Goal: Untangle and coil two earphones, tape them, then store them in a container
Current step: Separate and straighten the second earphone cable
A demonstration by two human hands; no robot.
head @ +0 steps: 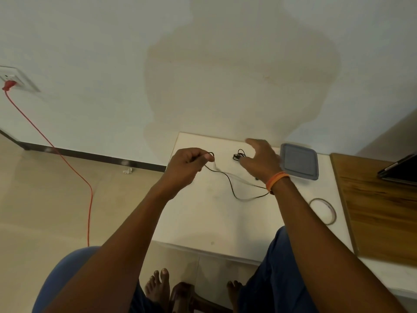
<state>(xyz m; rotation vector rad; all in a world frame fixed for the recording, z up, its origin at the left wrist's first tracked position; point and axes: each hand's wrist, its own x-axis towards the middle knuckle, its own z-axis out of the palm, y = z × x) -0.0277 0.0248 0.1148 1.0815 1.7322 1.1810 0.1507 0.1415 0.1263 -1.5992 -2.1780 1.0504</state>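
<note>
Fingers (204,157) around earphone cord (230,184)

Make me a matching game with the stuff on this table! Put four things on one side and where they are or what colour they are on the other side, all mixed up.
Things:
1. black earphone wire
2. container with the grey lid
3. roll of tape
4. red cable

Clues:
A. plugged into the wall socket, trailing over the floor
B. pinched in the left hand
C. flat on the white table, beside the wooden board
D. at the back of the table, just past the right hand

Pairs: 1-B, 2-D, 3-C, 4-A
</note>
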